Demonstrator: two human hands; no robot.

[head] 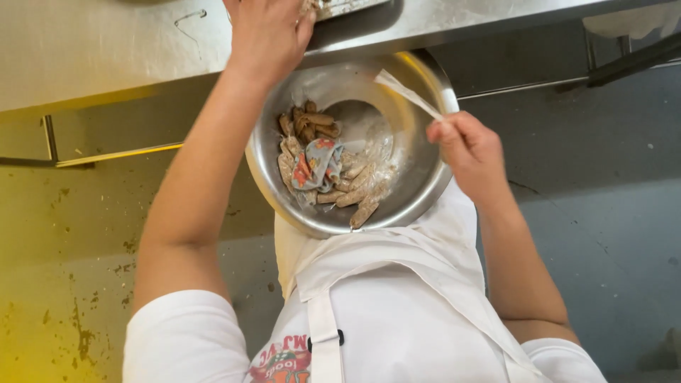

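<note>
**Q:** Entry, hands. State of each?

**A:** Right hand (468, 149): thumb and fingers pinched on the near end of a white strip (408, 93). Left hand (266, 35): back of hand showing, laid over the edge of a metal tray (347, 7) on the steel counter (106, 42). Its fingertips are cut off by the frame, so I cannot tell whether it grips.

**Q:** Where does the strip lie from the pinch?

**A:** It runs up and to the left of the right hand, long axis slanted, with the free end over the far rim of the steel bowl (418, 191). The bowl sits just left of that hand, below the counter edge and against the white apron (397, 298).

**Q:** Bowl contents? Nearer hand?

**A:** Floured brown rolls (358, 191), heaped on the side away from the right hand and lying at mixed angles. The right hand is nearer to them; the left is above the bowl.

**Q:** Packages, labels?

**A:** One crumpled wrapper (317, 163), blue-grey with red and yellow patches, on top of the rolls. A red and green printed patch on the apron chest, near the body.
</note>
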